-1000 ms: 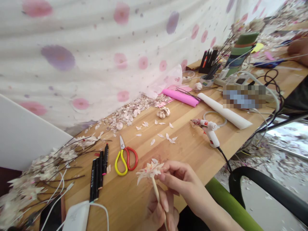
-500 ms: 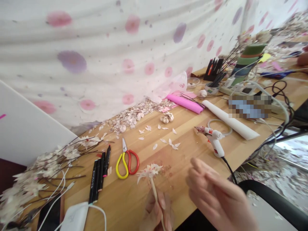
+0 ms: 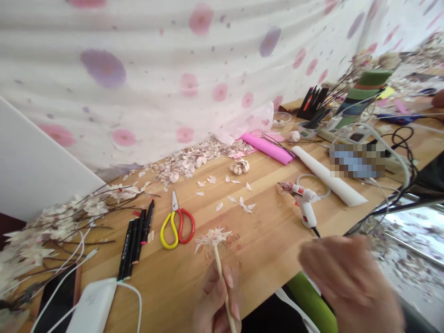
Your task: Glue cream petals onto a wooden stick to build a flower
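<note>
My left hand (image 3: 217, 300) is closed round a thin pale stick that carries a small paper flower (image 3: 212, 237) with pink-tipped white petals, held upright above the wooden table (image 3: 270, 231). My right hand (image 3: 350, 282) hovers at the lower right, off the table's front edge, smeared by motion, with its fingers unclear. It is below and to the right of a white glue gun (image 3: 303, 201) that lies on the table with its black cord running toward the edge. Yellow-and-red scissors (image 3: 176, 224) lie left of the flower.
Black markers (image 3: 137, 238), a white charger with cable (image 3: 93, 305) and a phone lie at the left beside a heap of flower branches (image 3: 52, 226). Loose petals (image 3: 194, 162), a pink roll (image 3: 267, 148), a white roll (image 3: 329, 175), cables and a power strip lie farther back. A green chair arm (image 3: 312, 305) is below.
My right hand has let go of the flower and swung right and down, away from it. The left hand keeps the stick. The view has shifted slightly.
</note>
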Demonstrator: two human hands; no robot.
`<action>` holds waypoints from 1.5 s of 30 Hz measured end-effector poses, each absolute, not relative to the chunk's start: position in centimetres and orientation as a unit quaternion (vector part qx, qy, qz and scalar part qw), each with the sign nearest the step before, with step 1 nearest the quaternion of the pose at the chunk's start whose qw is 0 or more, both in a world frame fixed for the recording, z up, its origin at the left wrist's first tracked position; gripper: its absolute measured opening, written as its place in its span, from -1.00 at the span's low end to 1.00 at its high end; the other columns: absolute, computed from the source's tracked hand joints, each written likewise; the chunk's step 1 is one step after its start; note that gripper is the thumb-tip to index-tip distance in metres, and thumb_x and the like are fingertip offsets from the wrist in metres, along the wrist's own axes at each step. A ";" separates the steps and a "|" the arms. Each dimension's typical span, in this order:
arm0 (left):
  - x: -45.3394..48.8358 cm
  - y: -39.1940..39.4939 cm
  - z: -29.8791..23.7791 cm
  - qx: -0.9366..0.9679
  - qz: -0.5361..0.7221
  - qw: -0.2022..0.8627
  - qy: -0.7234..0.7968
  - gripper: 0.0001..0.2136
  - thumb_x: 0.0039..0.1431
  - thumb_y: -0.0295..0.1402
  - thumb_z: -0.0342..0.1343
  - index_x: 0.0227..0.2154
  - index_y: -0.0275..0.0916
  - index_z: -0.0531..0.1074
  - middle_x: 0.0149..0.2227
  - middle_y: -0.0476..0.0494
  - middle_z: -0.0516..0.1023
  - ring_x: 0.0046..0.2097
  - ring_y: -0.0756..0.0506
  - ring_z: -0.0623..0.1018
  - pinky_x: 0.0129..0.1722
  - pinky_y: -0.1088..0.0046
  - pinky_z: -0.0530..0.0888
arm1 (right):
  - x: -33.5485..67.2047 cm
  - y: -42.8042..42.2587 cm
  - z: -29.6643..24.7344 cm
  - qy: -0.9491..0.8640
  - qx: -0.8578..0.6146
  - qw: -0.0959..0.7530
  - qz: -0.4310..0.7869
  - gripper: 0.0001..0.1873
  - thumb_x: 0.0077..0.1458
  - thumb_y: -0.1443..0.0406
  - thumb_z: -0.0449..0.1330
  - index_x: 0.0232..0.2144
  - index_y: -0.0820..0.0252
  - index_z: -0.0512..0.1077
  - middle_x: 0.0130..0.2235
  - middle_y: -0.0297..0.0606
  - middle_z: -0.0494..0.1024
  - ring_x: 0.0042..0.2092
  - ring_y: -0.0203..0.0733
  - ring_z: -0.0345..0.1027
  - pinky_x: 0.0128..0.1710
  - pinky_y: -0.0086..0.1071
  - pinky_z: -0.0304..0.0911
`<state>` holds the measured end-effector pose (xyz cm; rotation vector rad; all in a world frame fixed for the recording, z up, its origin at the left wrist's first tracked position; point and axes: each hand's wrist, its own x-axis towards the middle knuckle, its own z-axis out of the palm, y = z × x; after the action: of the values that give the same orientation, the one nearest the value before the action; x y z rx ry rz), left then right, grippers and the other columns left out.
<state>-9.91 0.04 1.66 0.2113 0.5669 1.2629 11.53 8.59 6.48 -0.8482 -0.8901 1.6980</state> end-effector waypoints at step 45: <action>-7.5 -0.6 -0.2 0.142 0.537 0.799 0.230 -0.79 0.25 -0.17 0.19 -0.31 -0.24 0.49 -0.55 0.10 0.45 -0.70 0.16 0.17 -0.76 0.65 0.16 | 4.2 6.7 6.1 -0.389 -0.373 0.387 0.748 -0.51 0.08 -0.09 0.30 -0.55 0.19 0.36 -0.71 -0.46 0.34 -0.65 -0.41 0.19 -0.58 -0.53 0.12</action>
<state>-7.49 -0.60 -0.20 0.3044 0.4930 1.1516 4.15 6.67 6.05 -0.9488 -0.9909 1.9044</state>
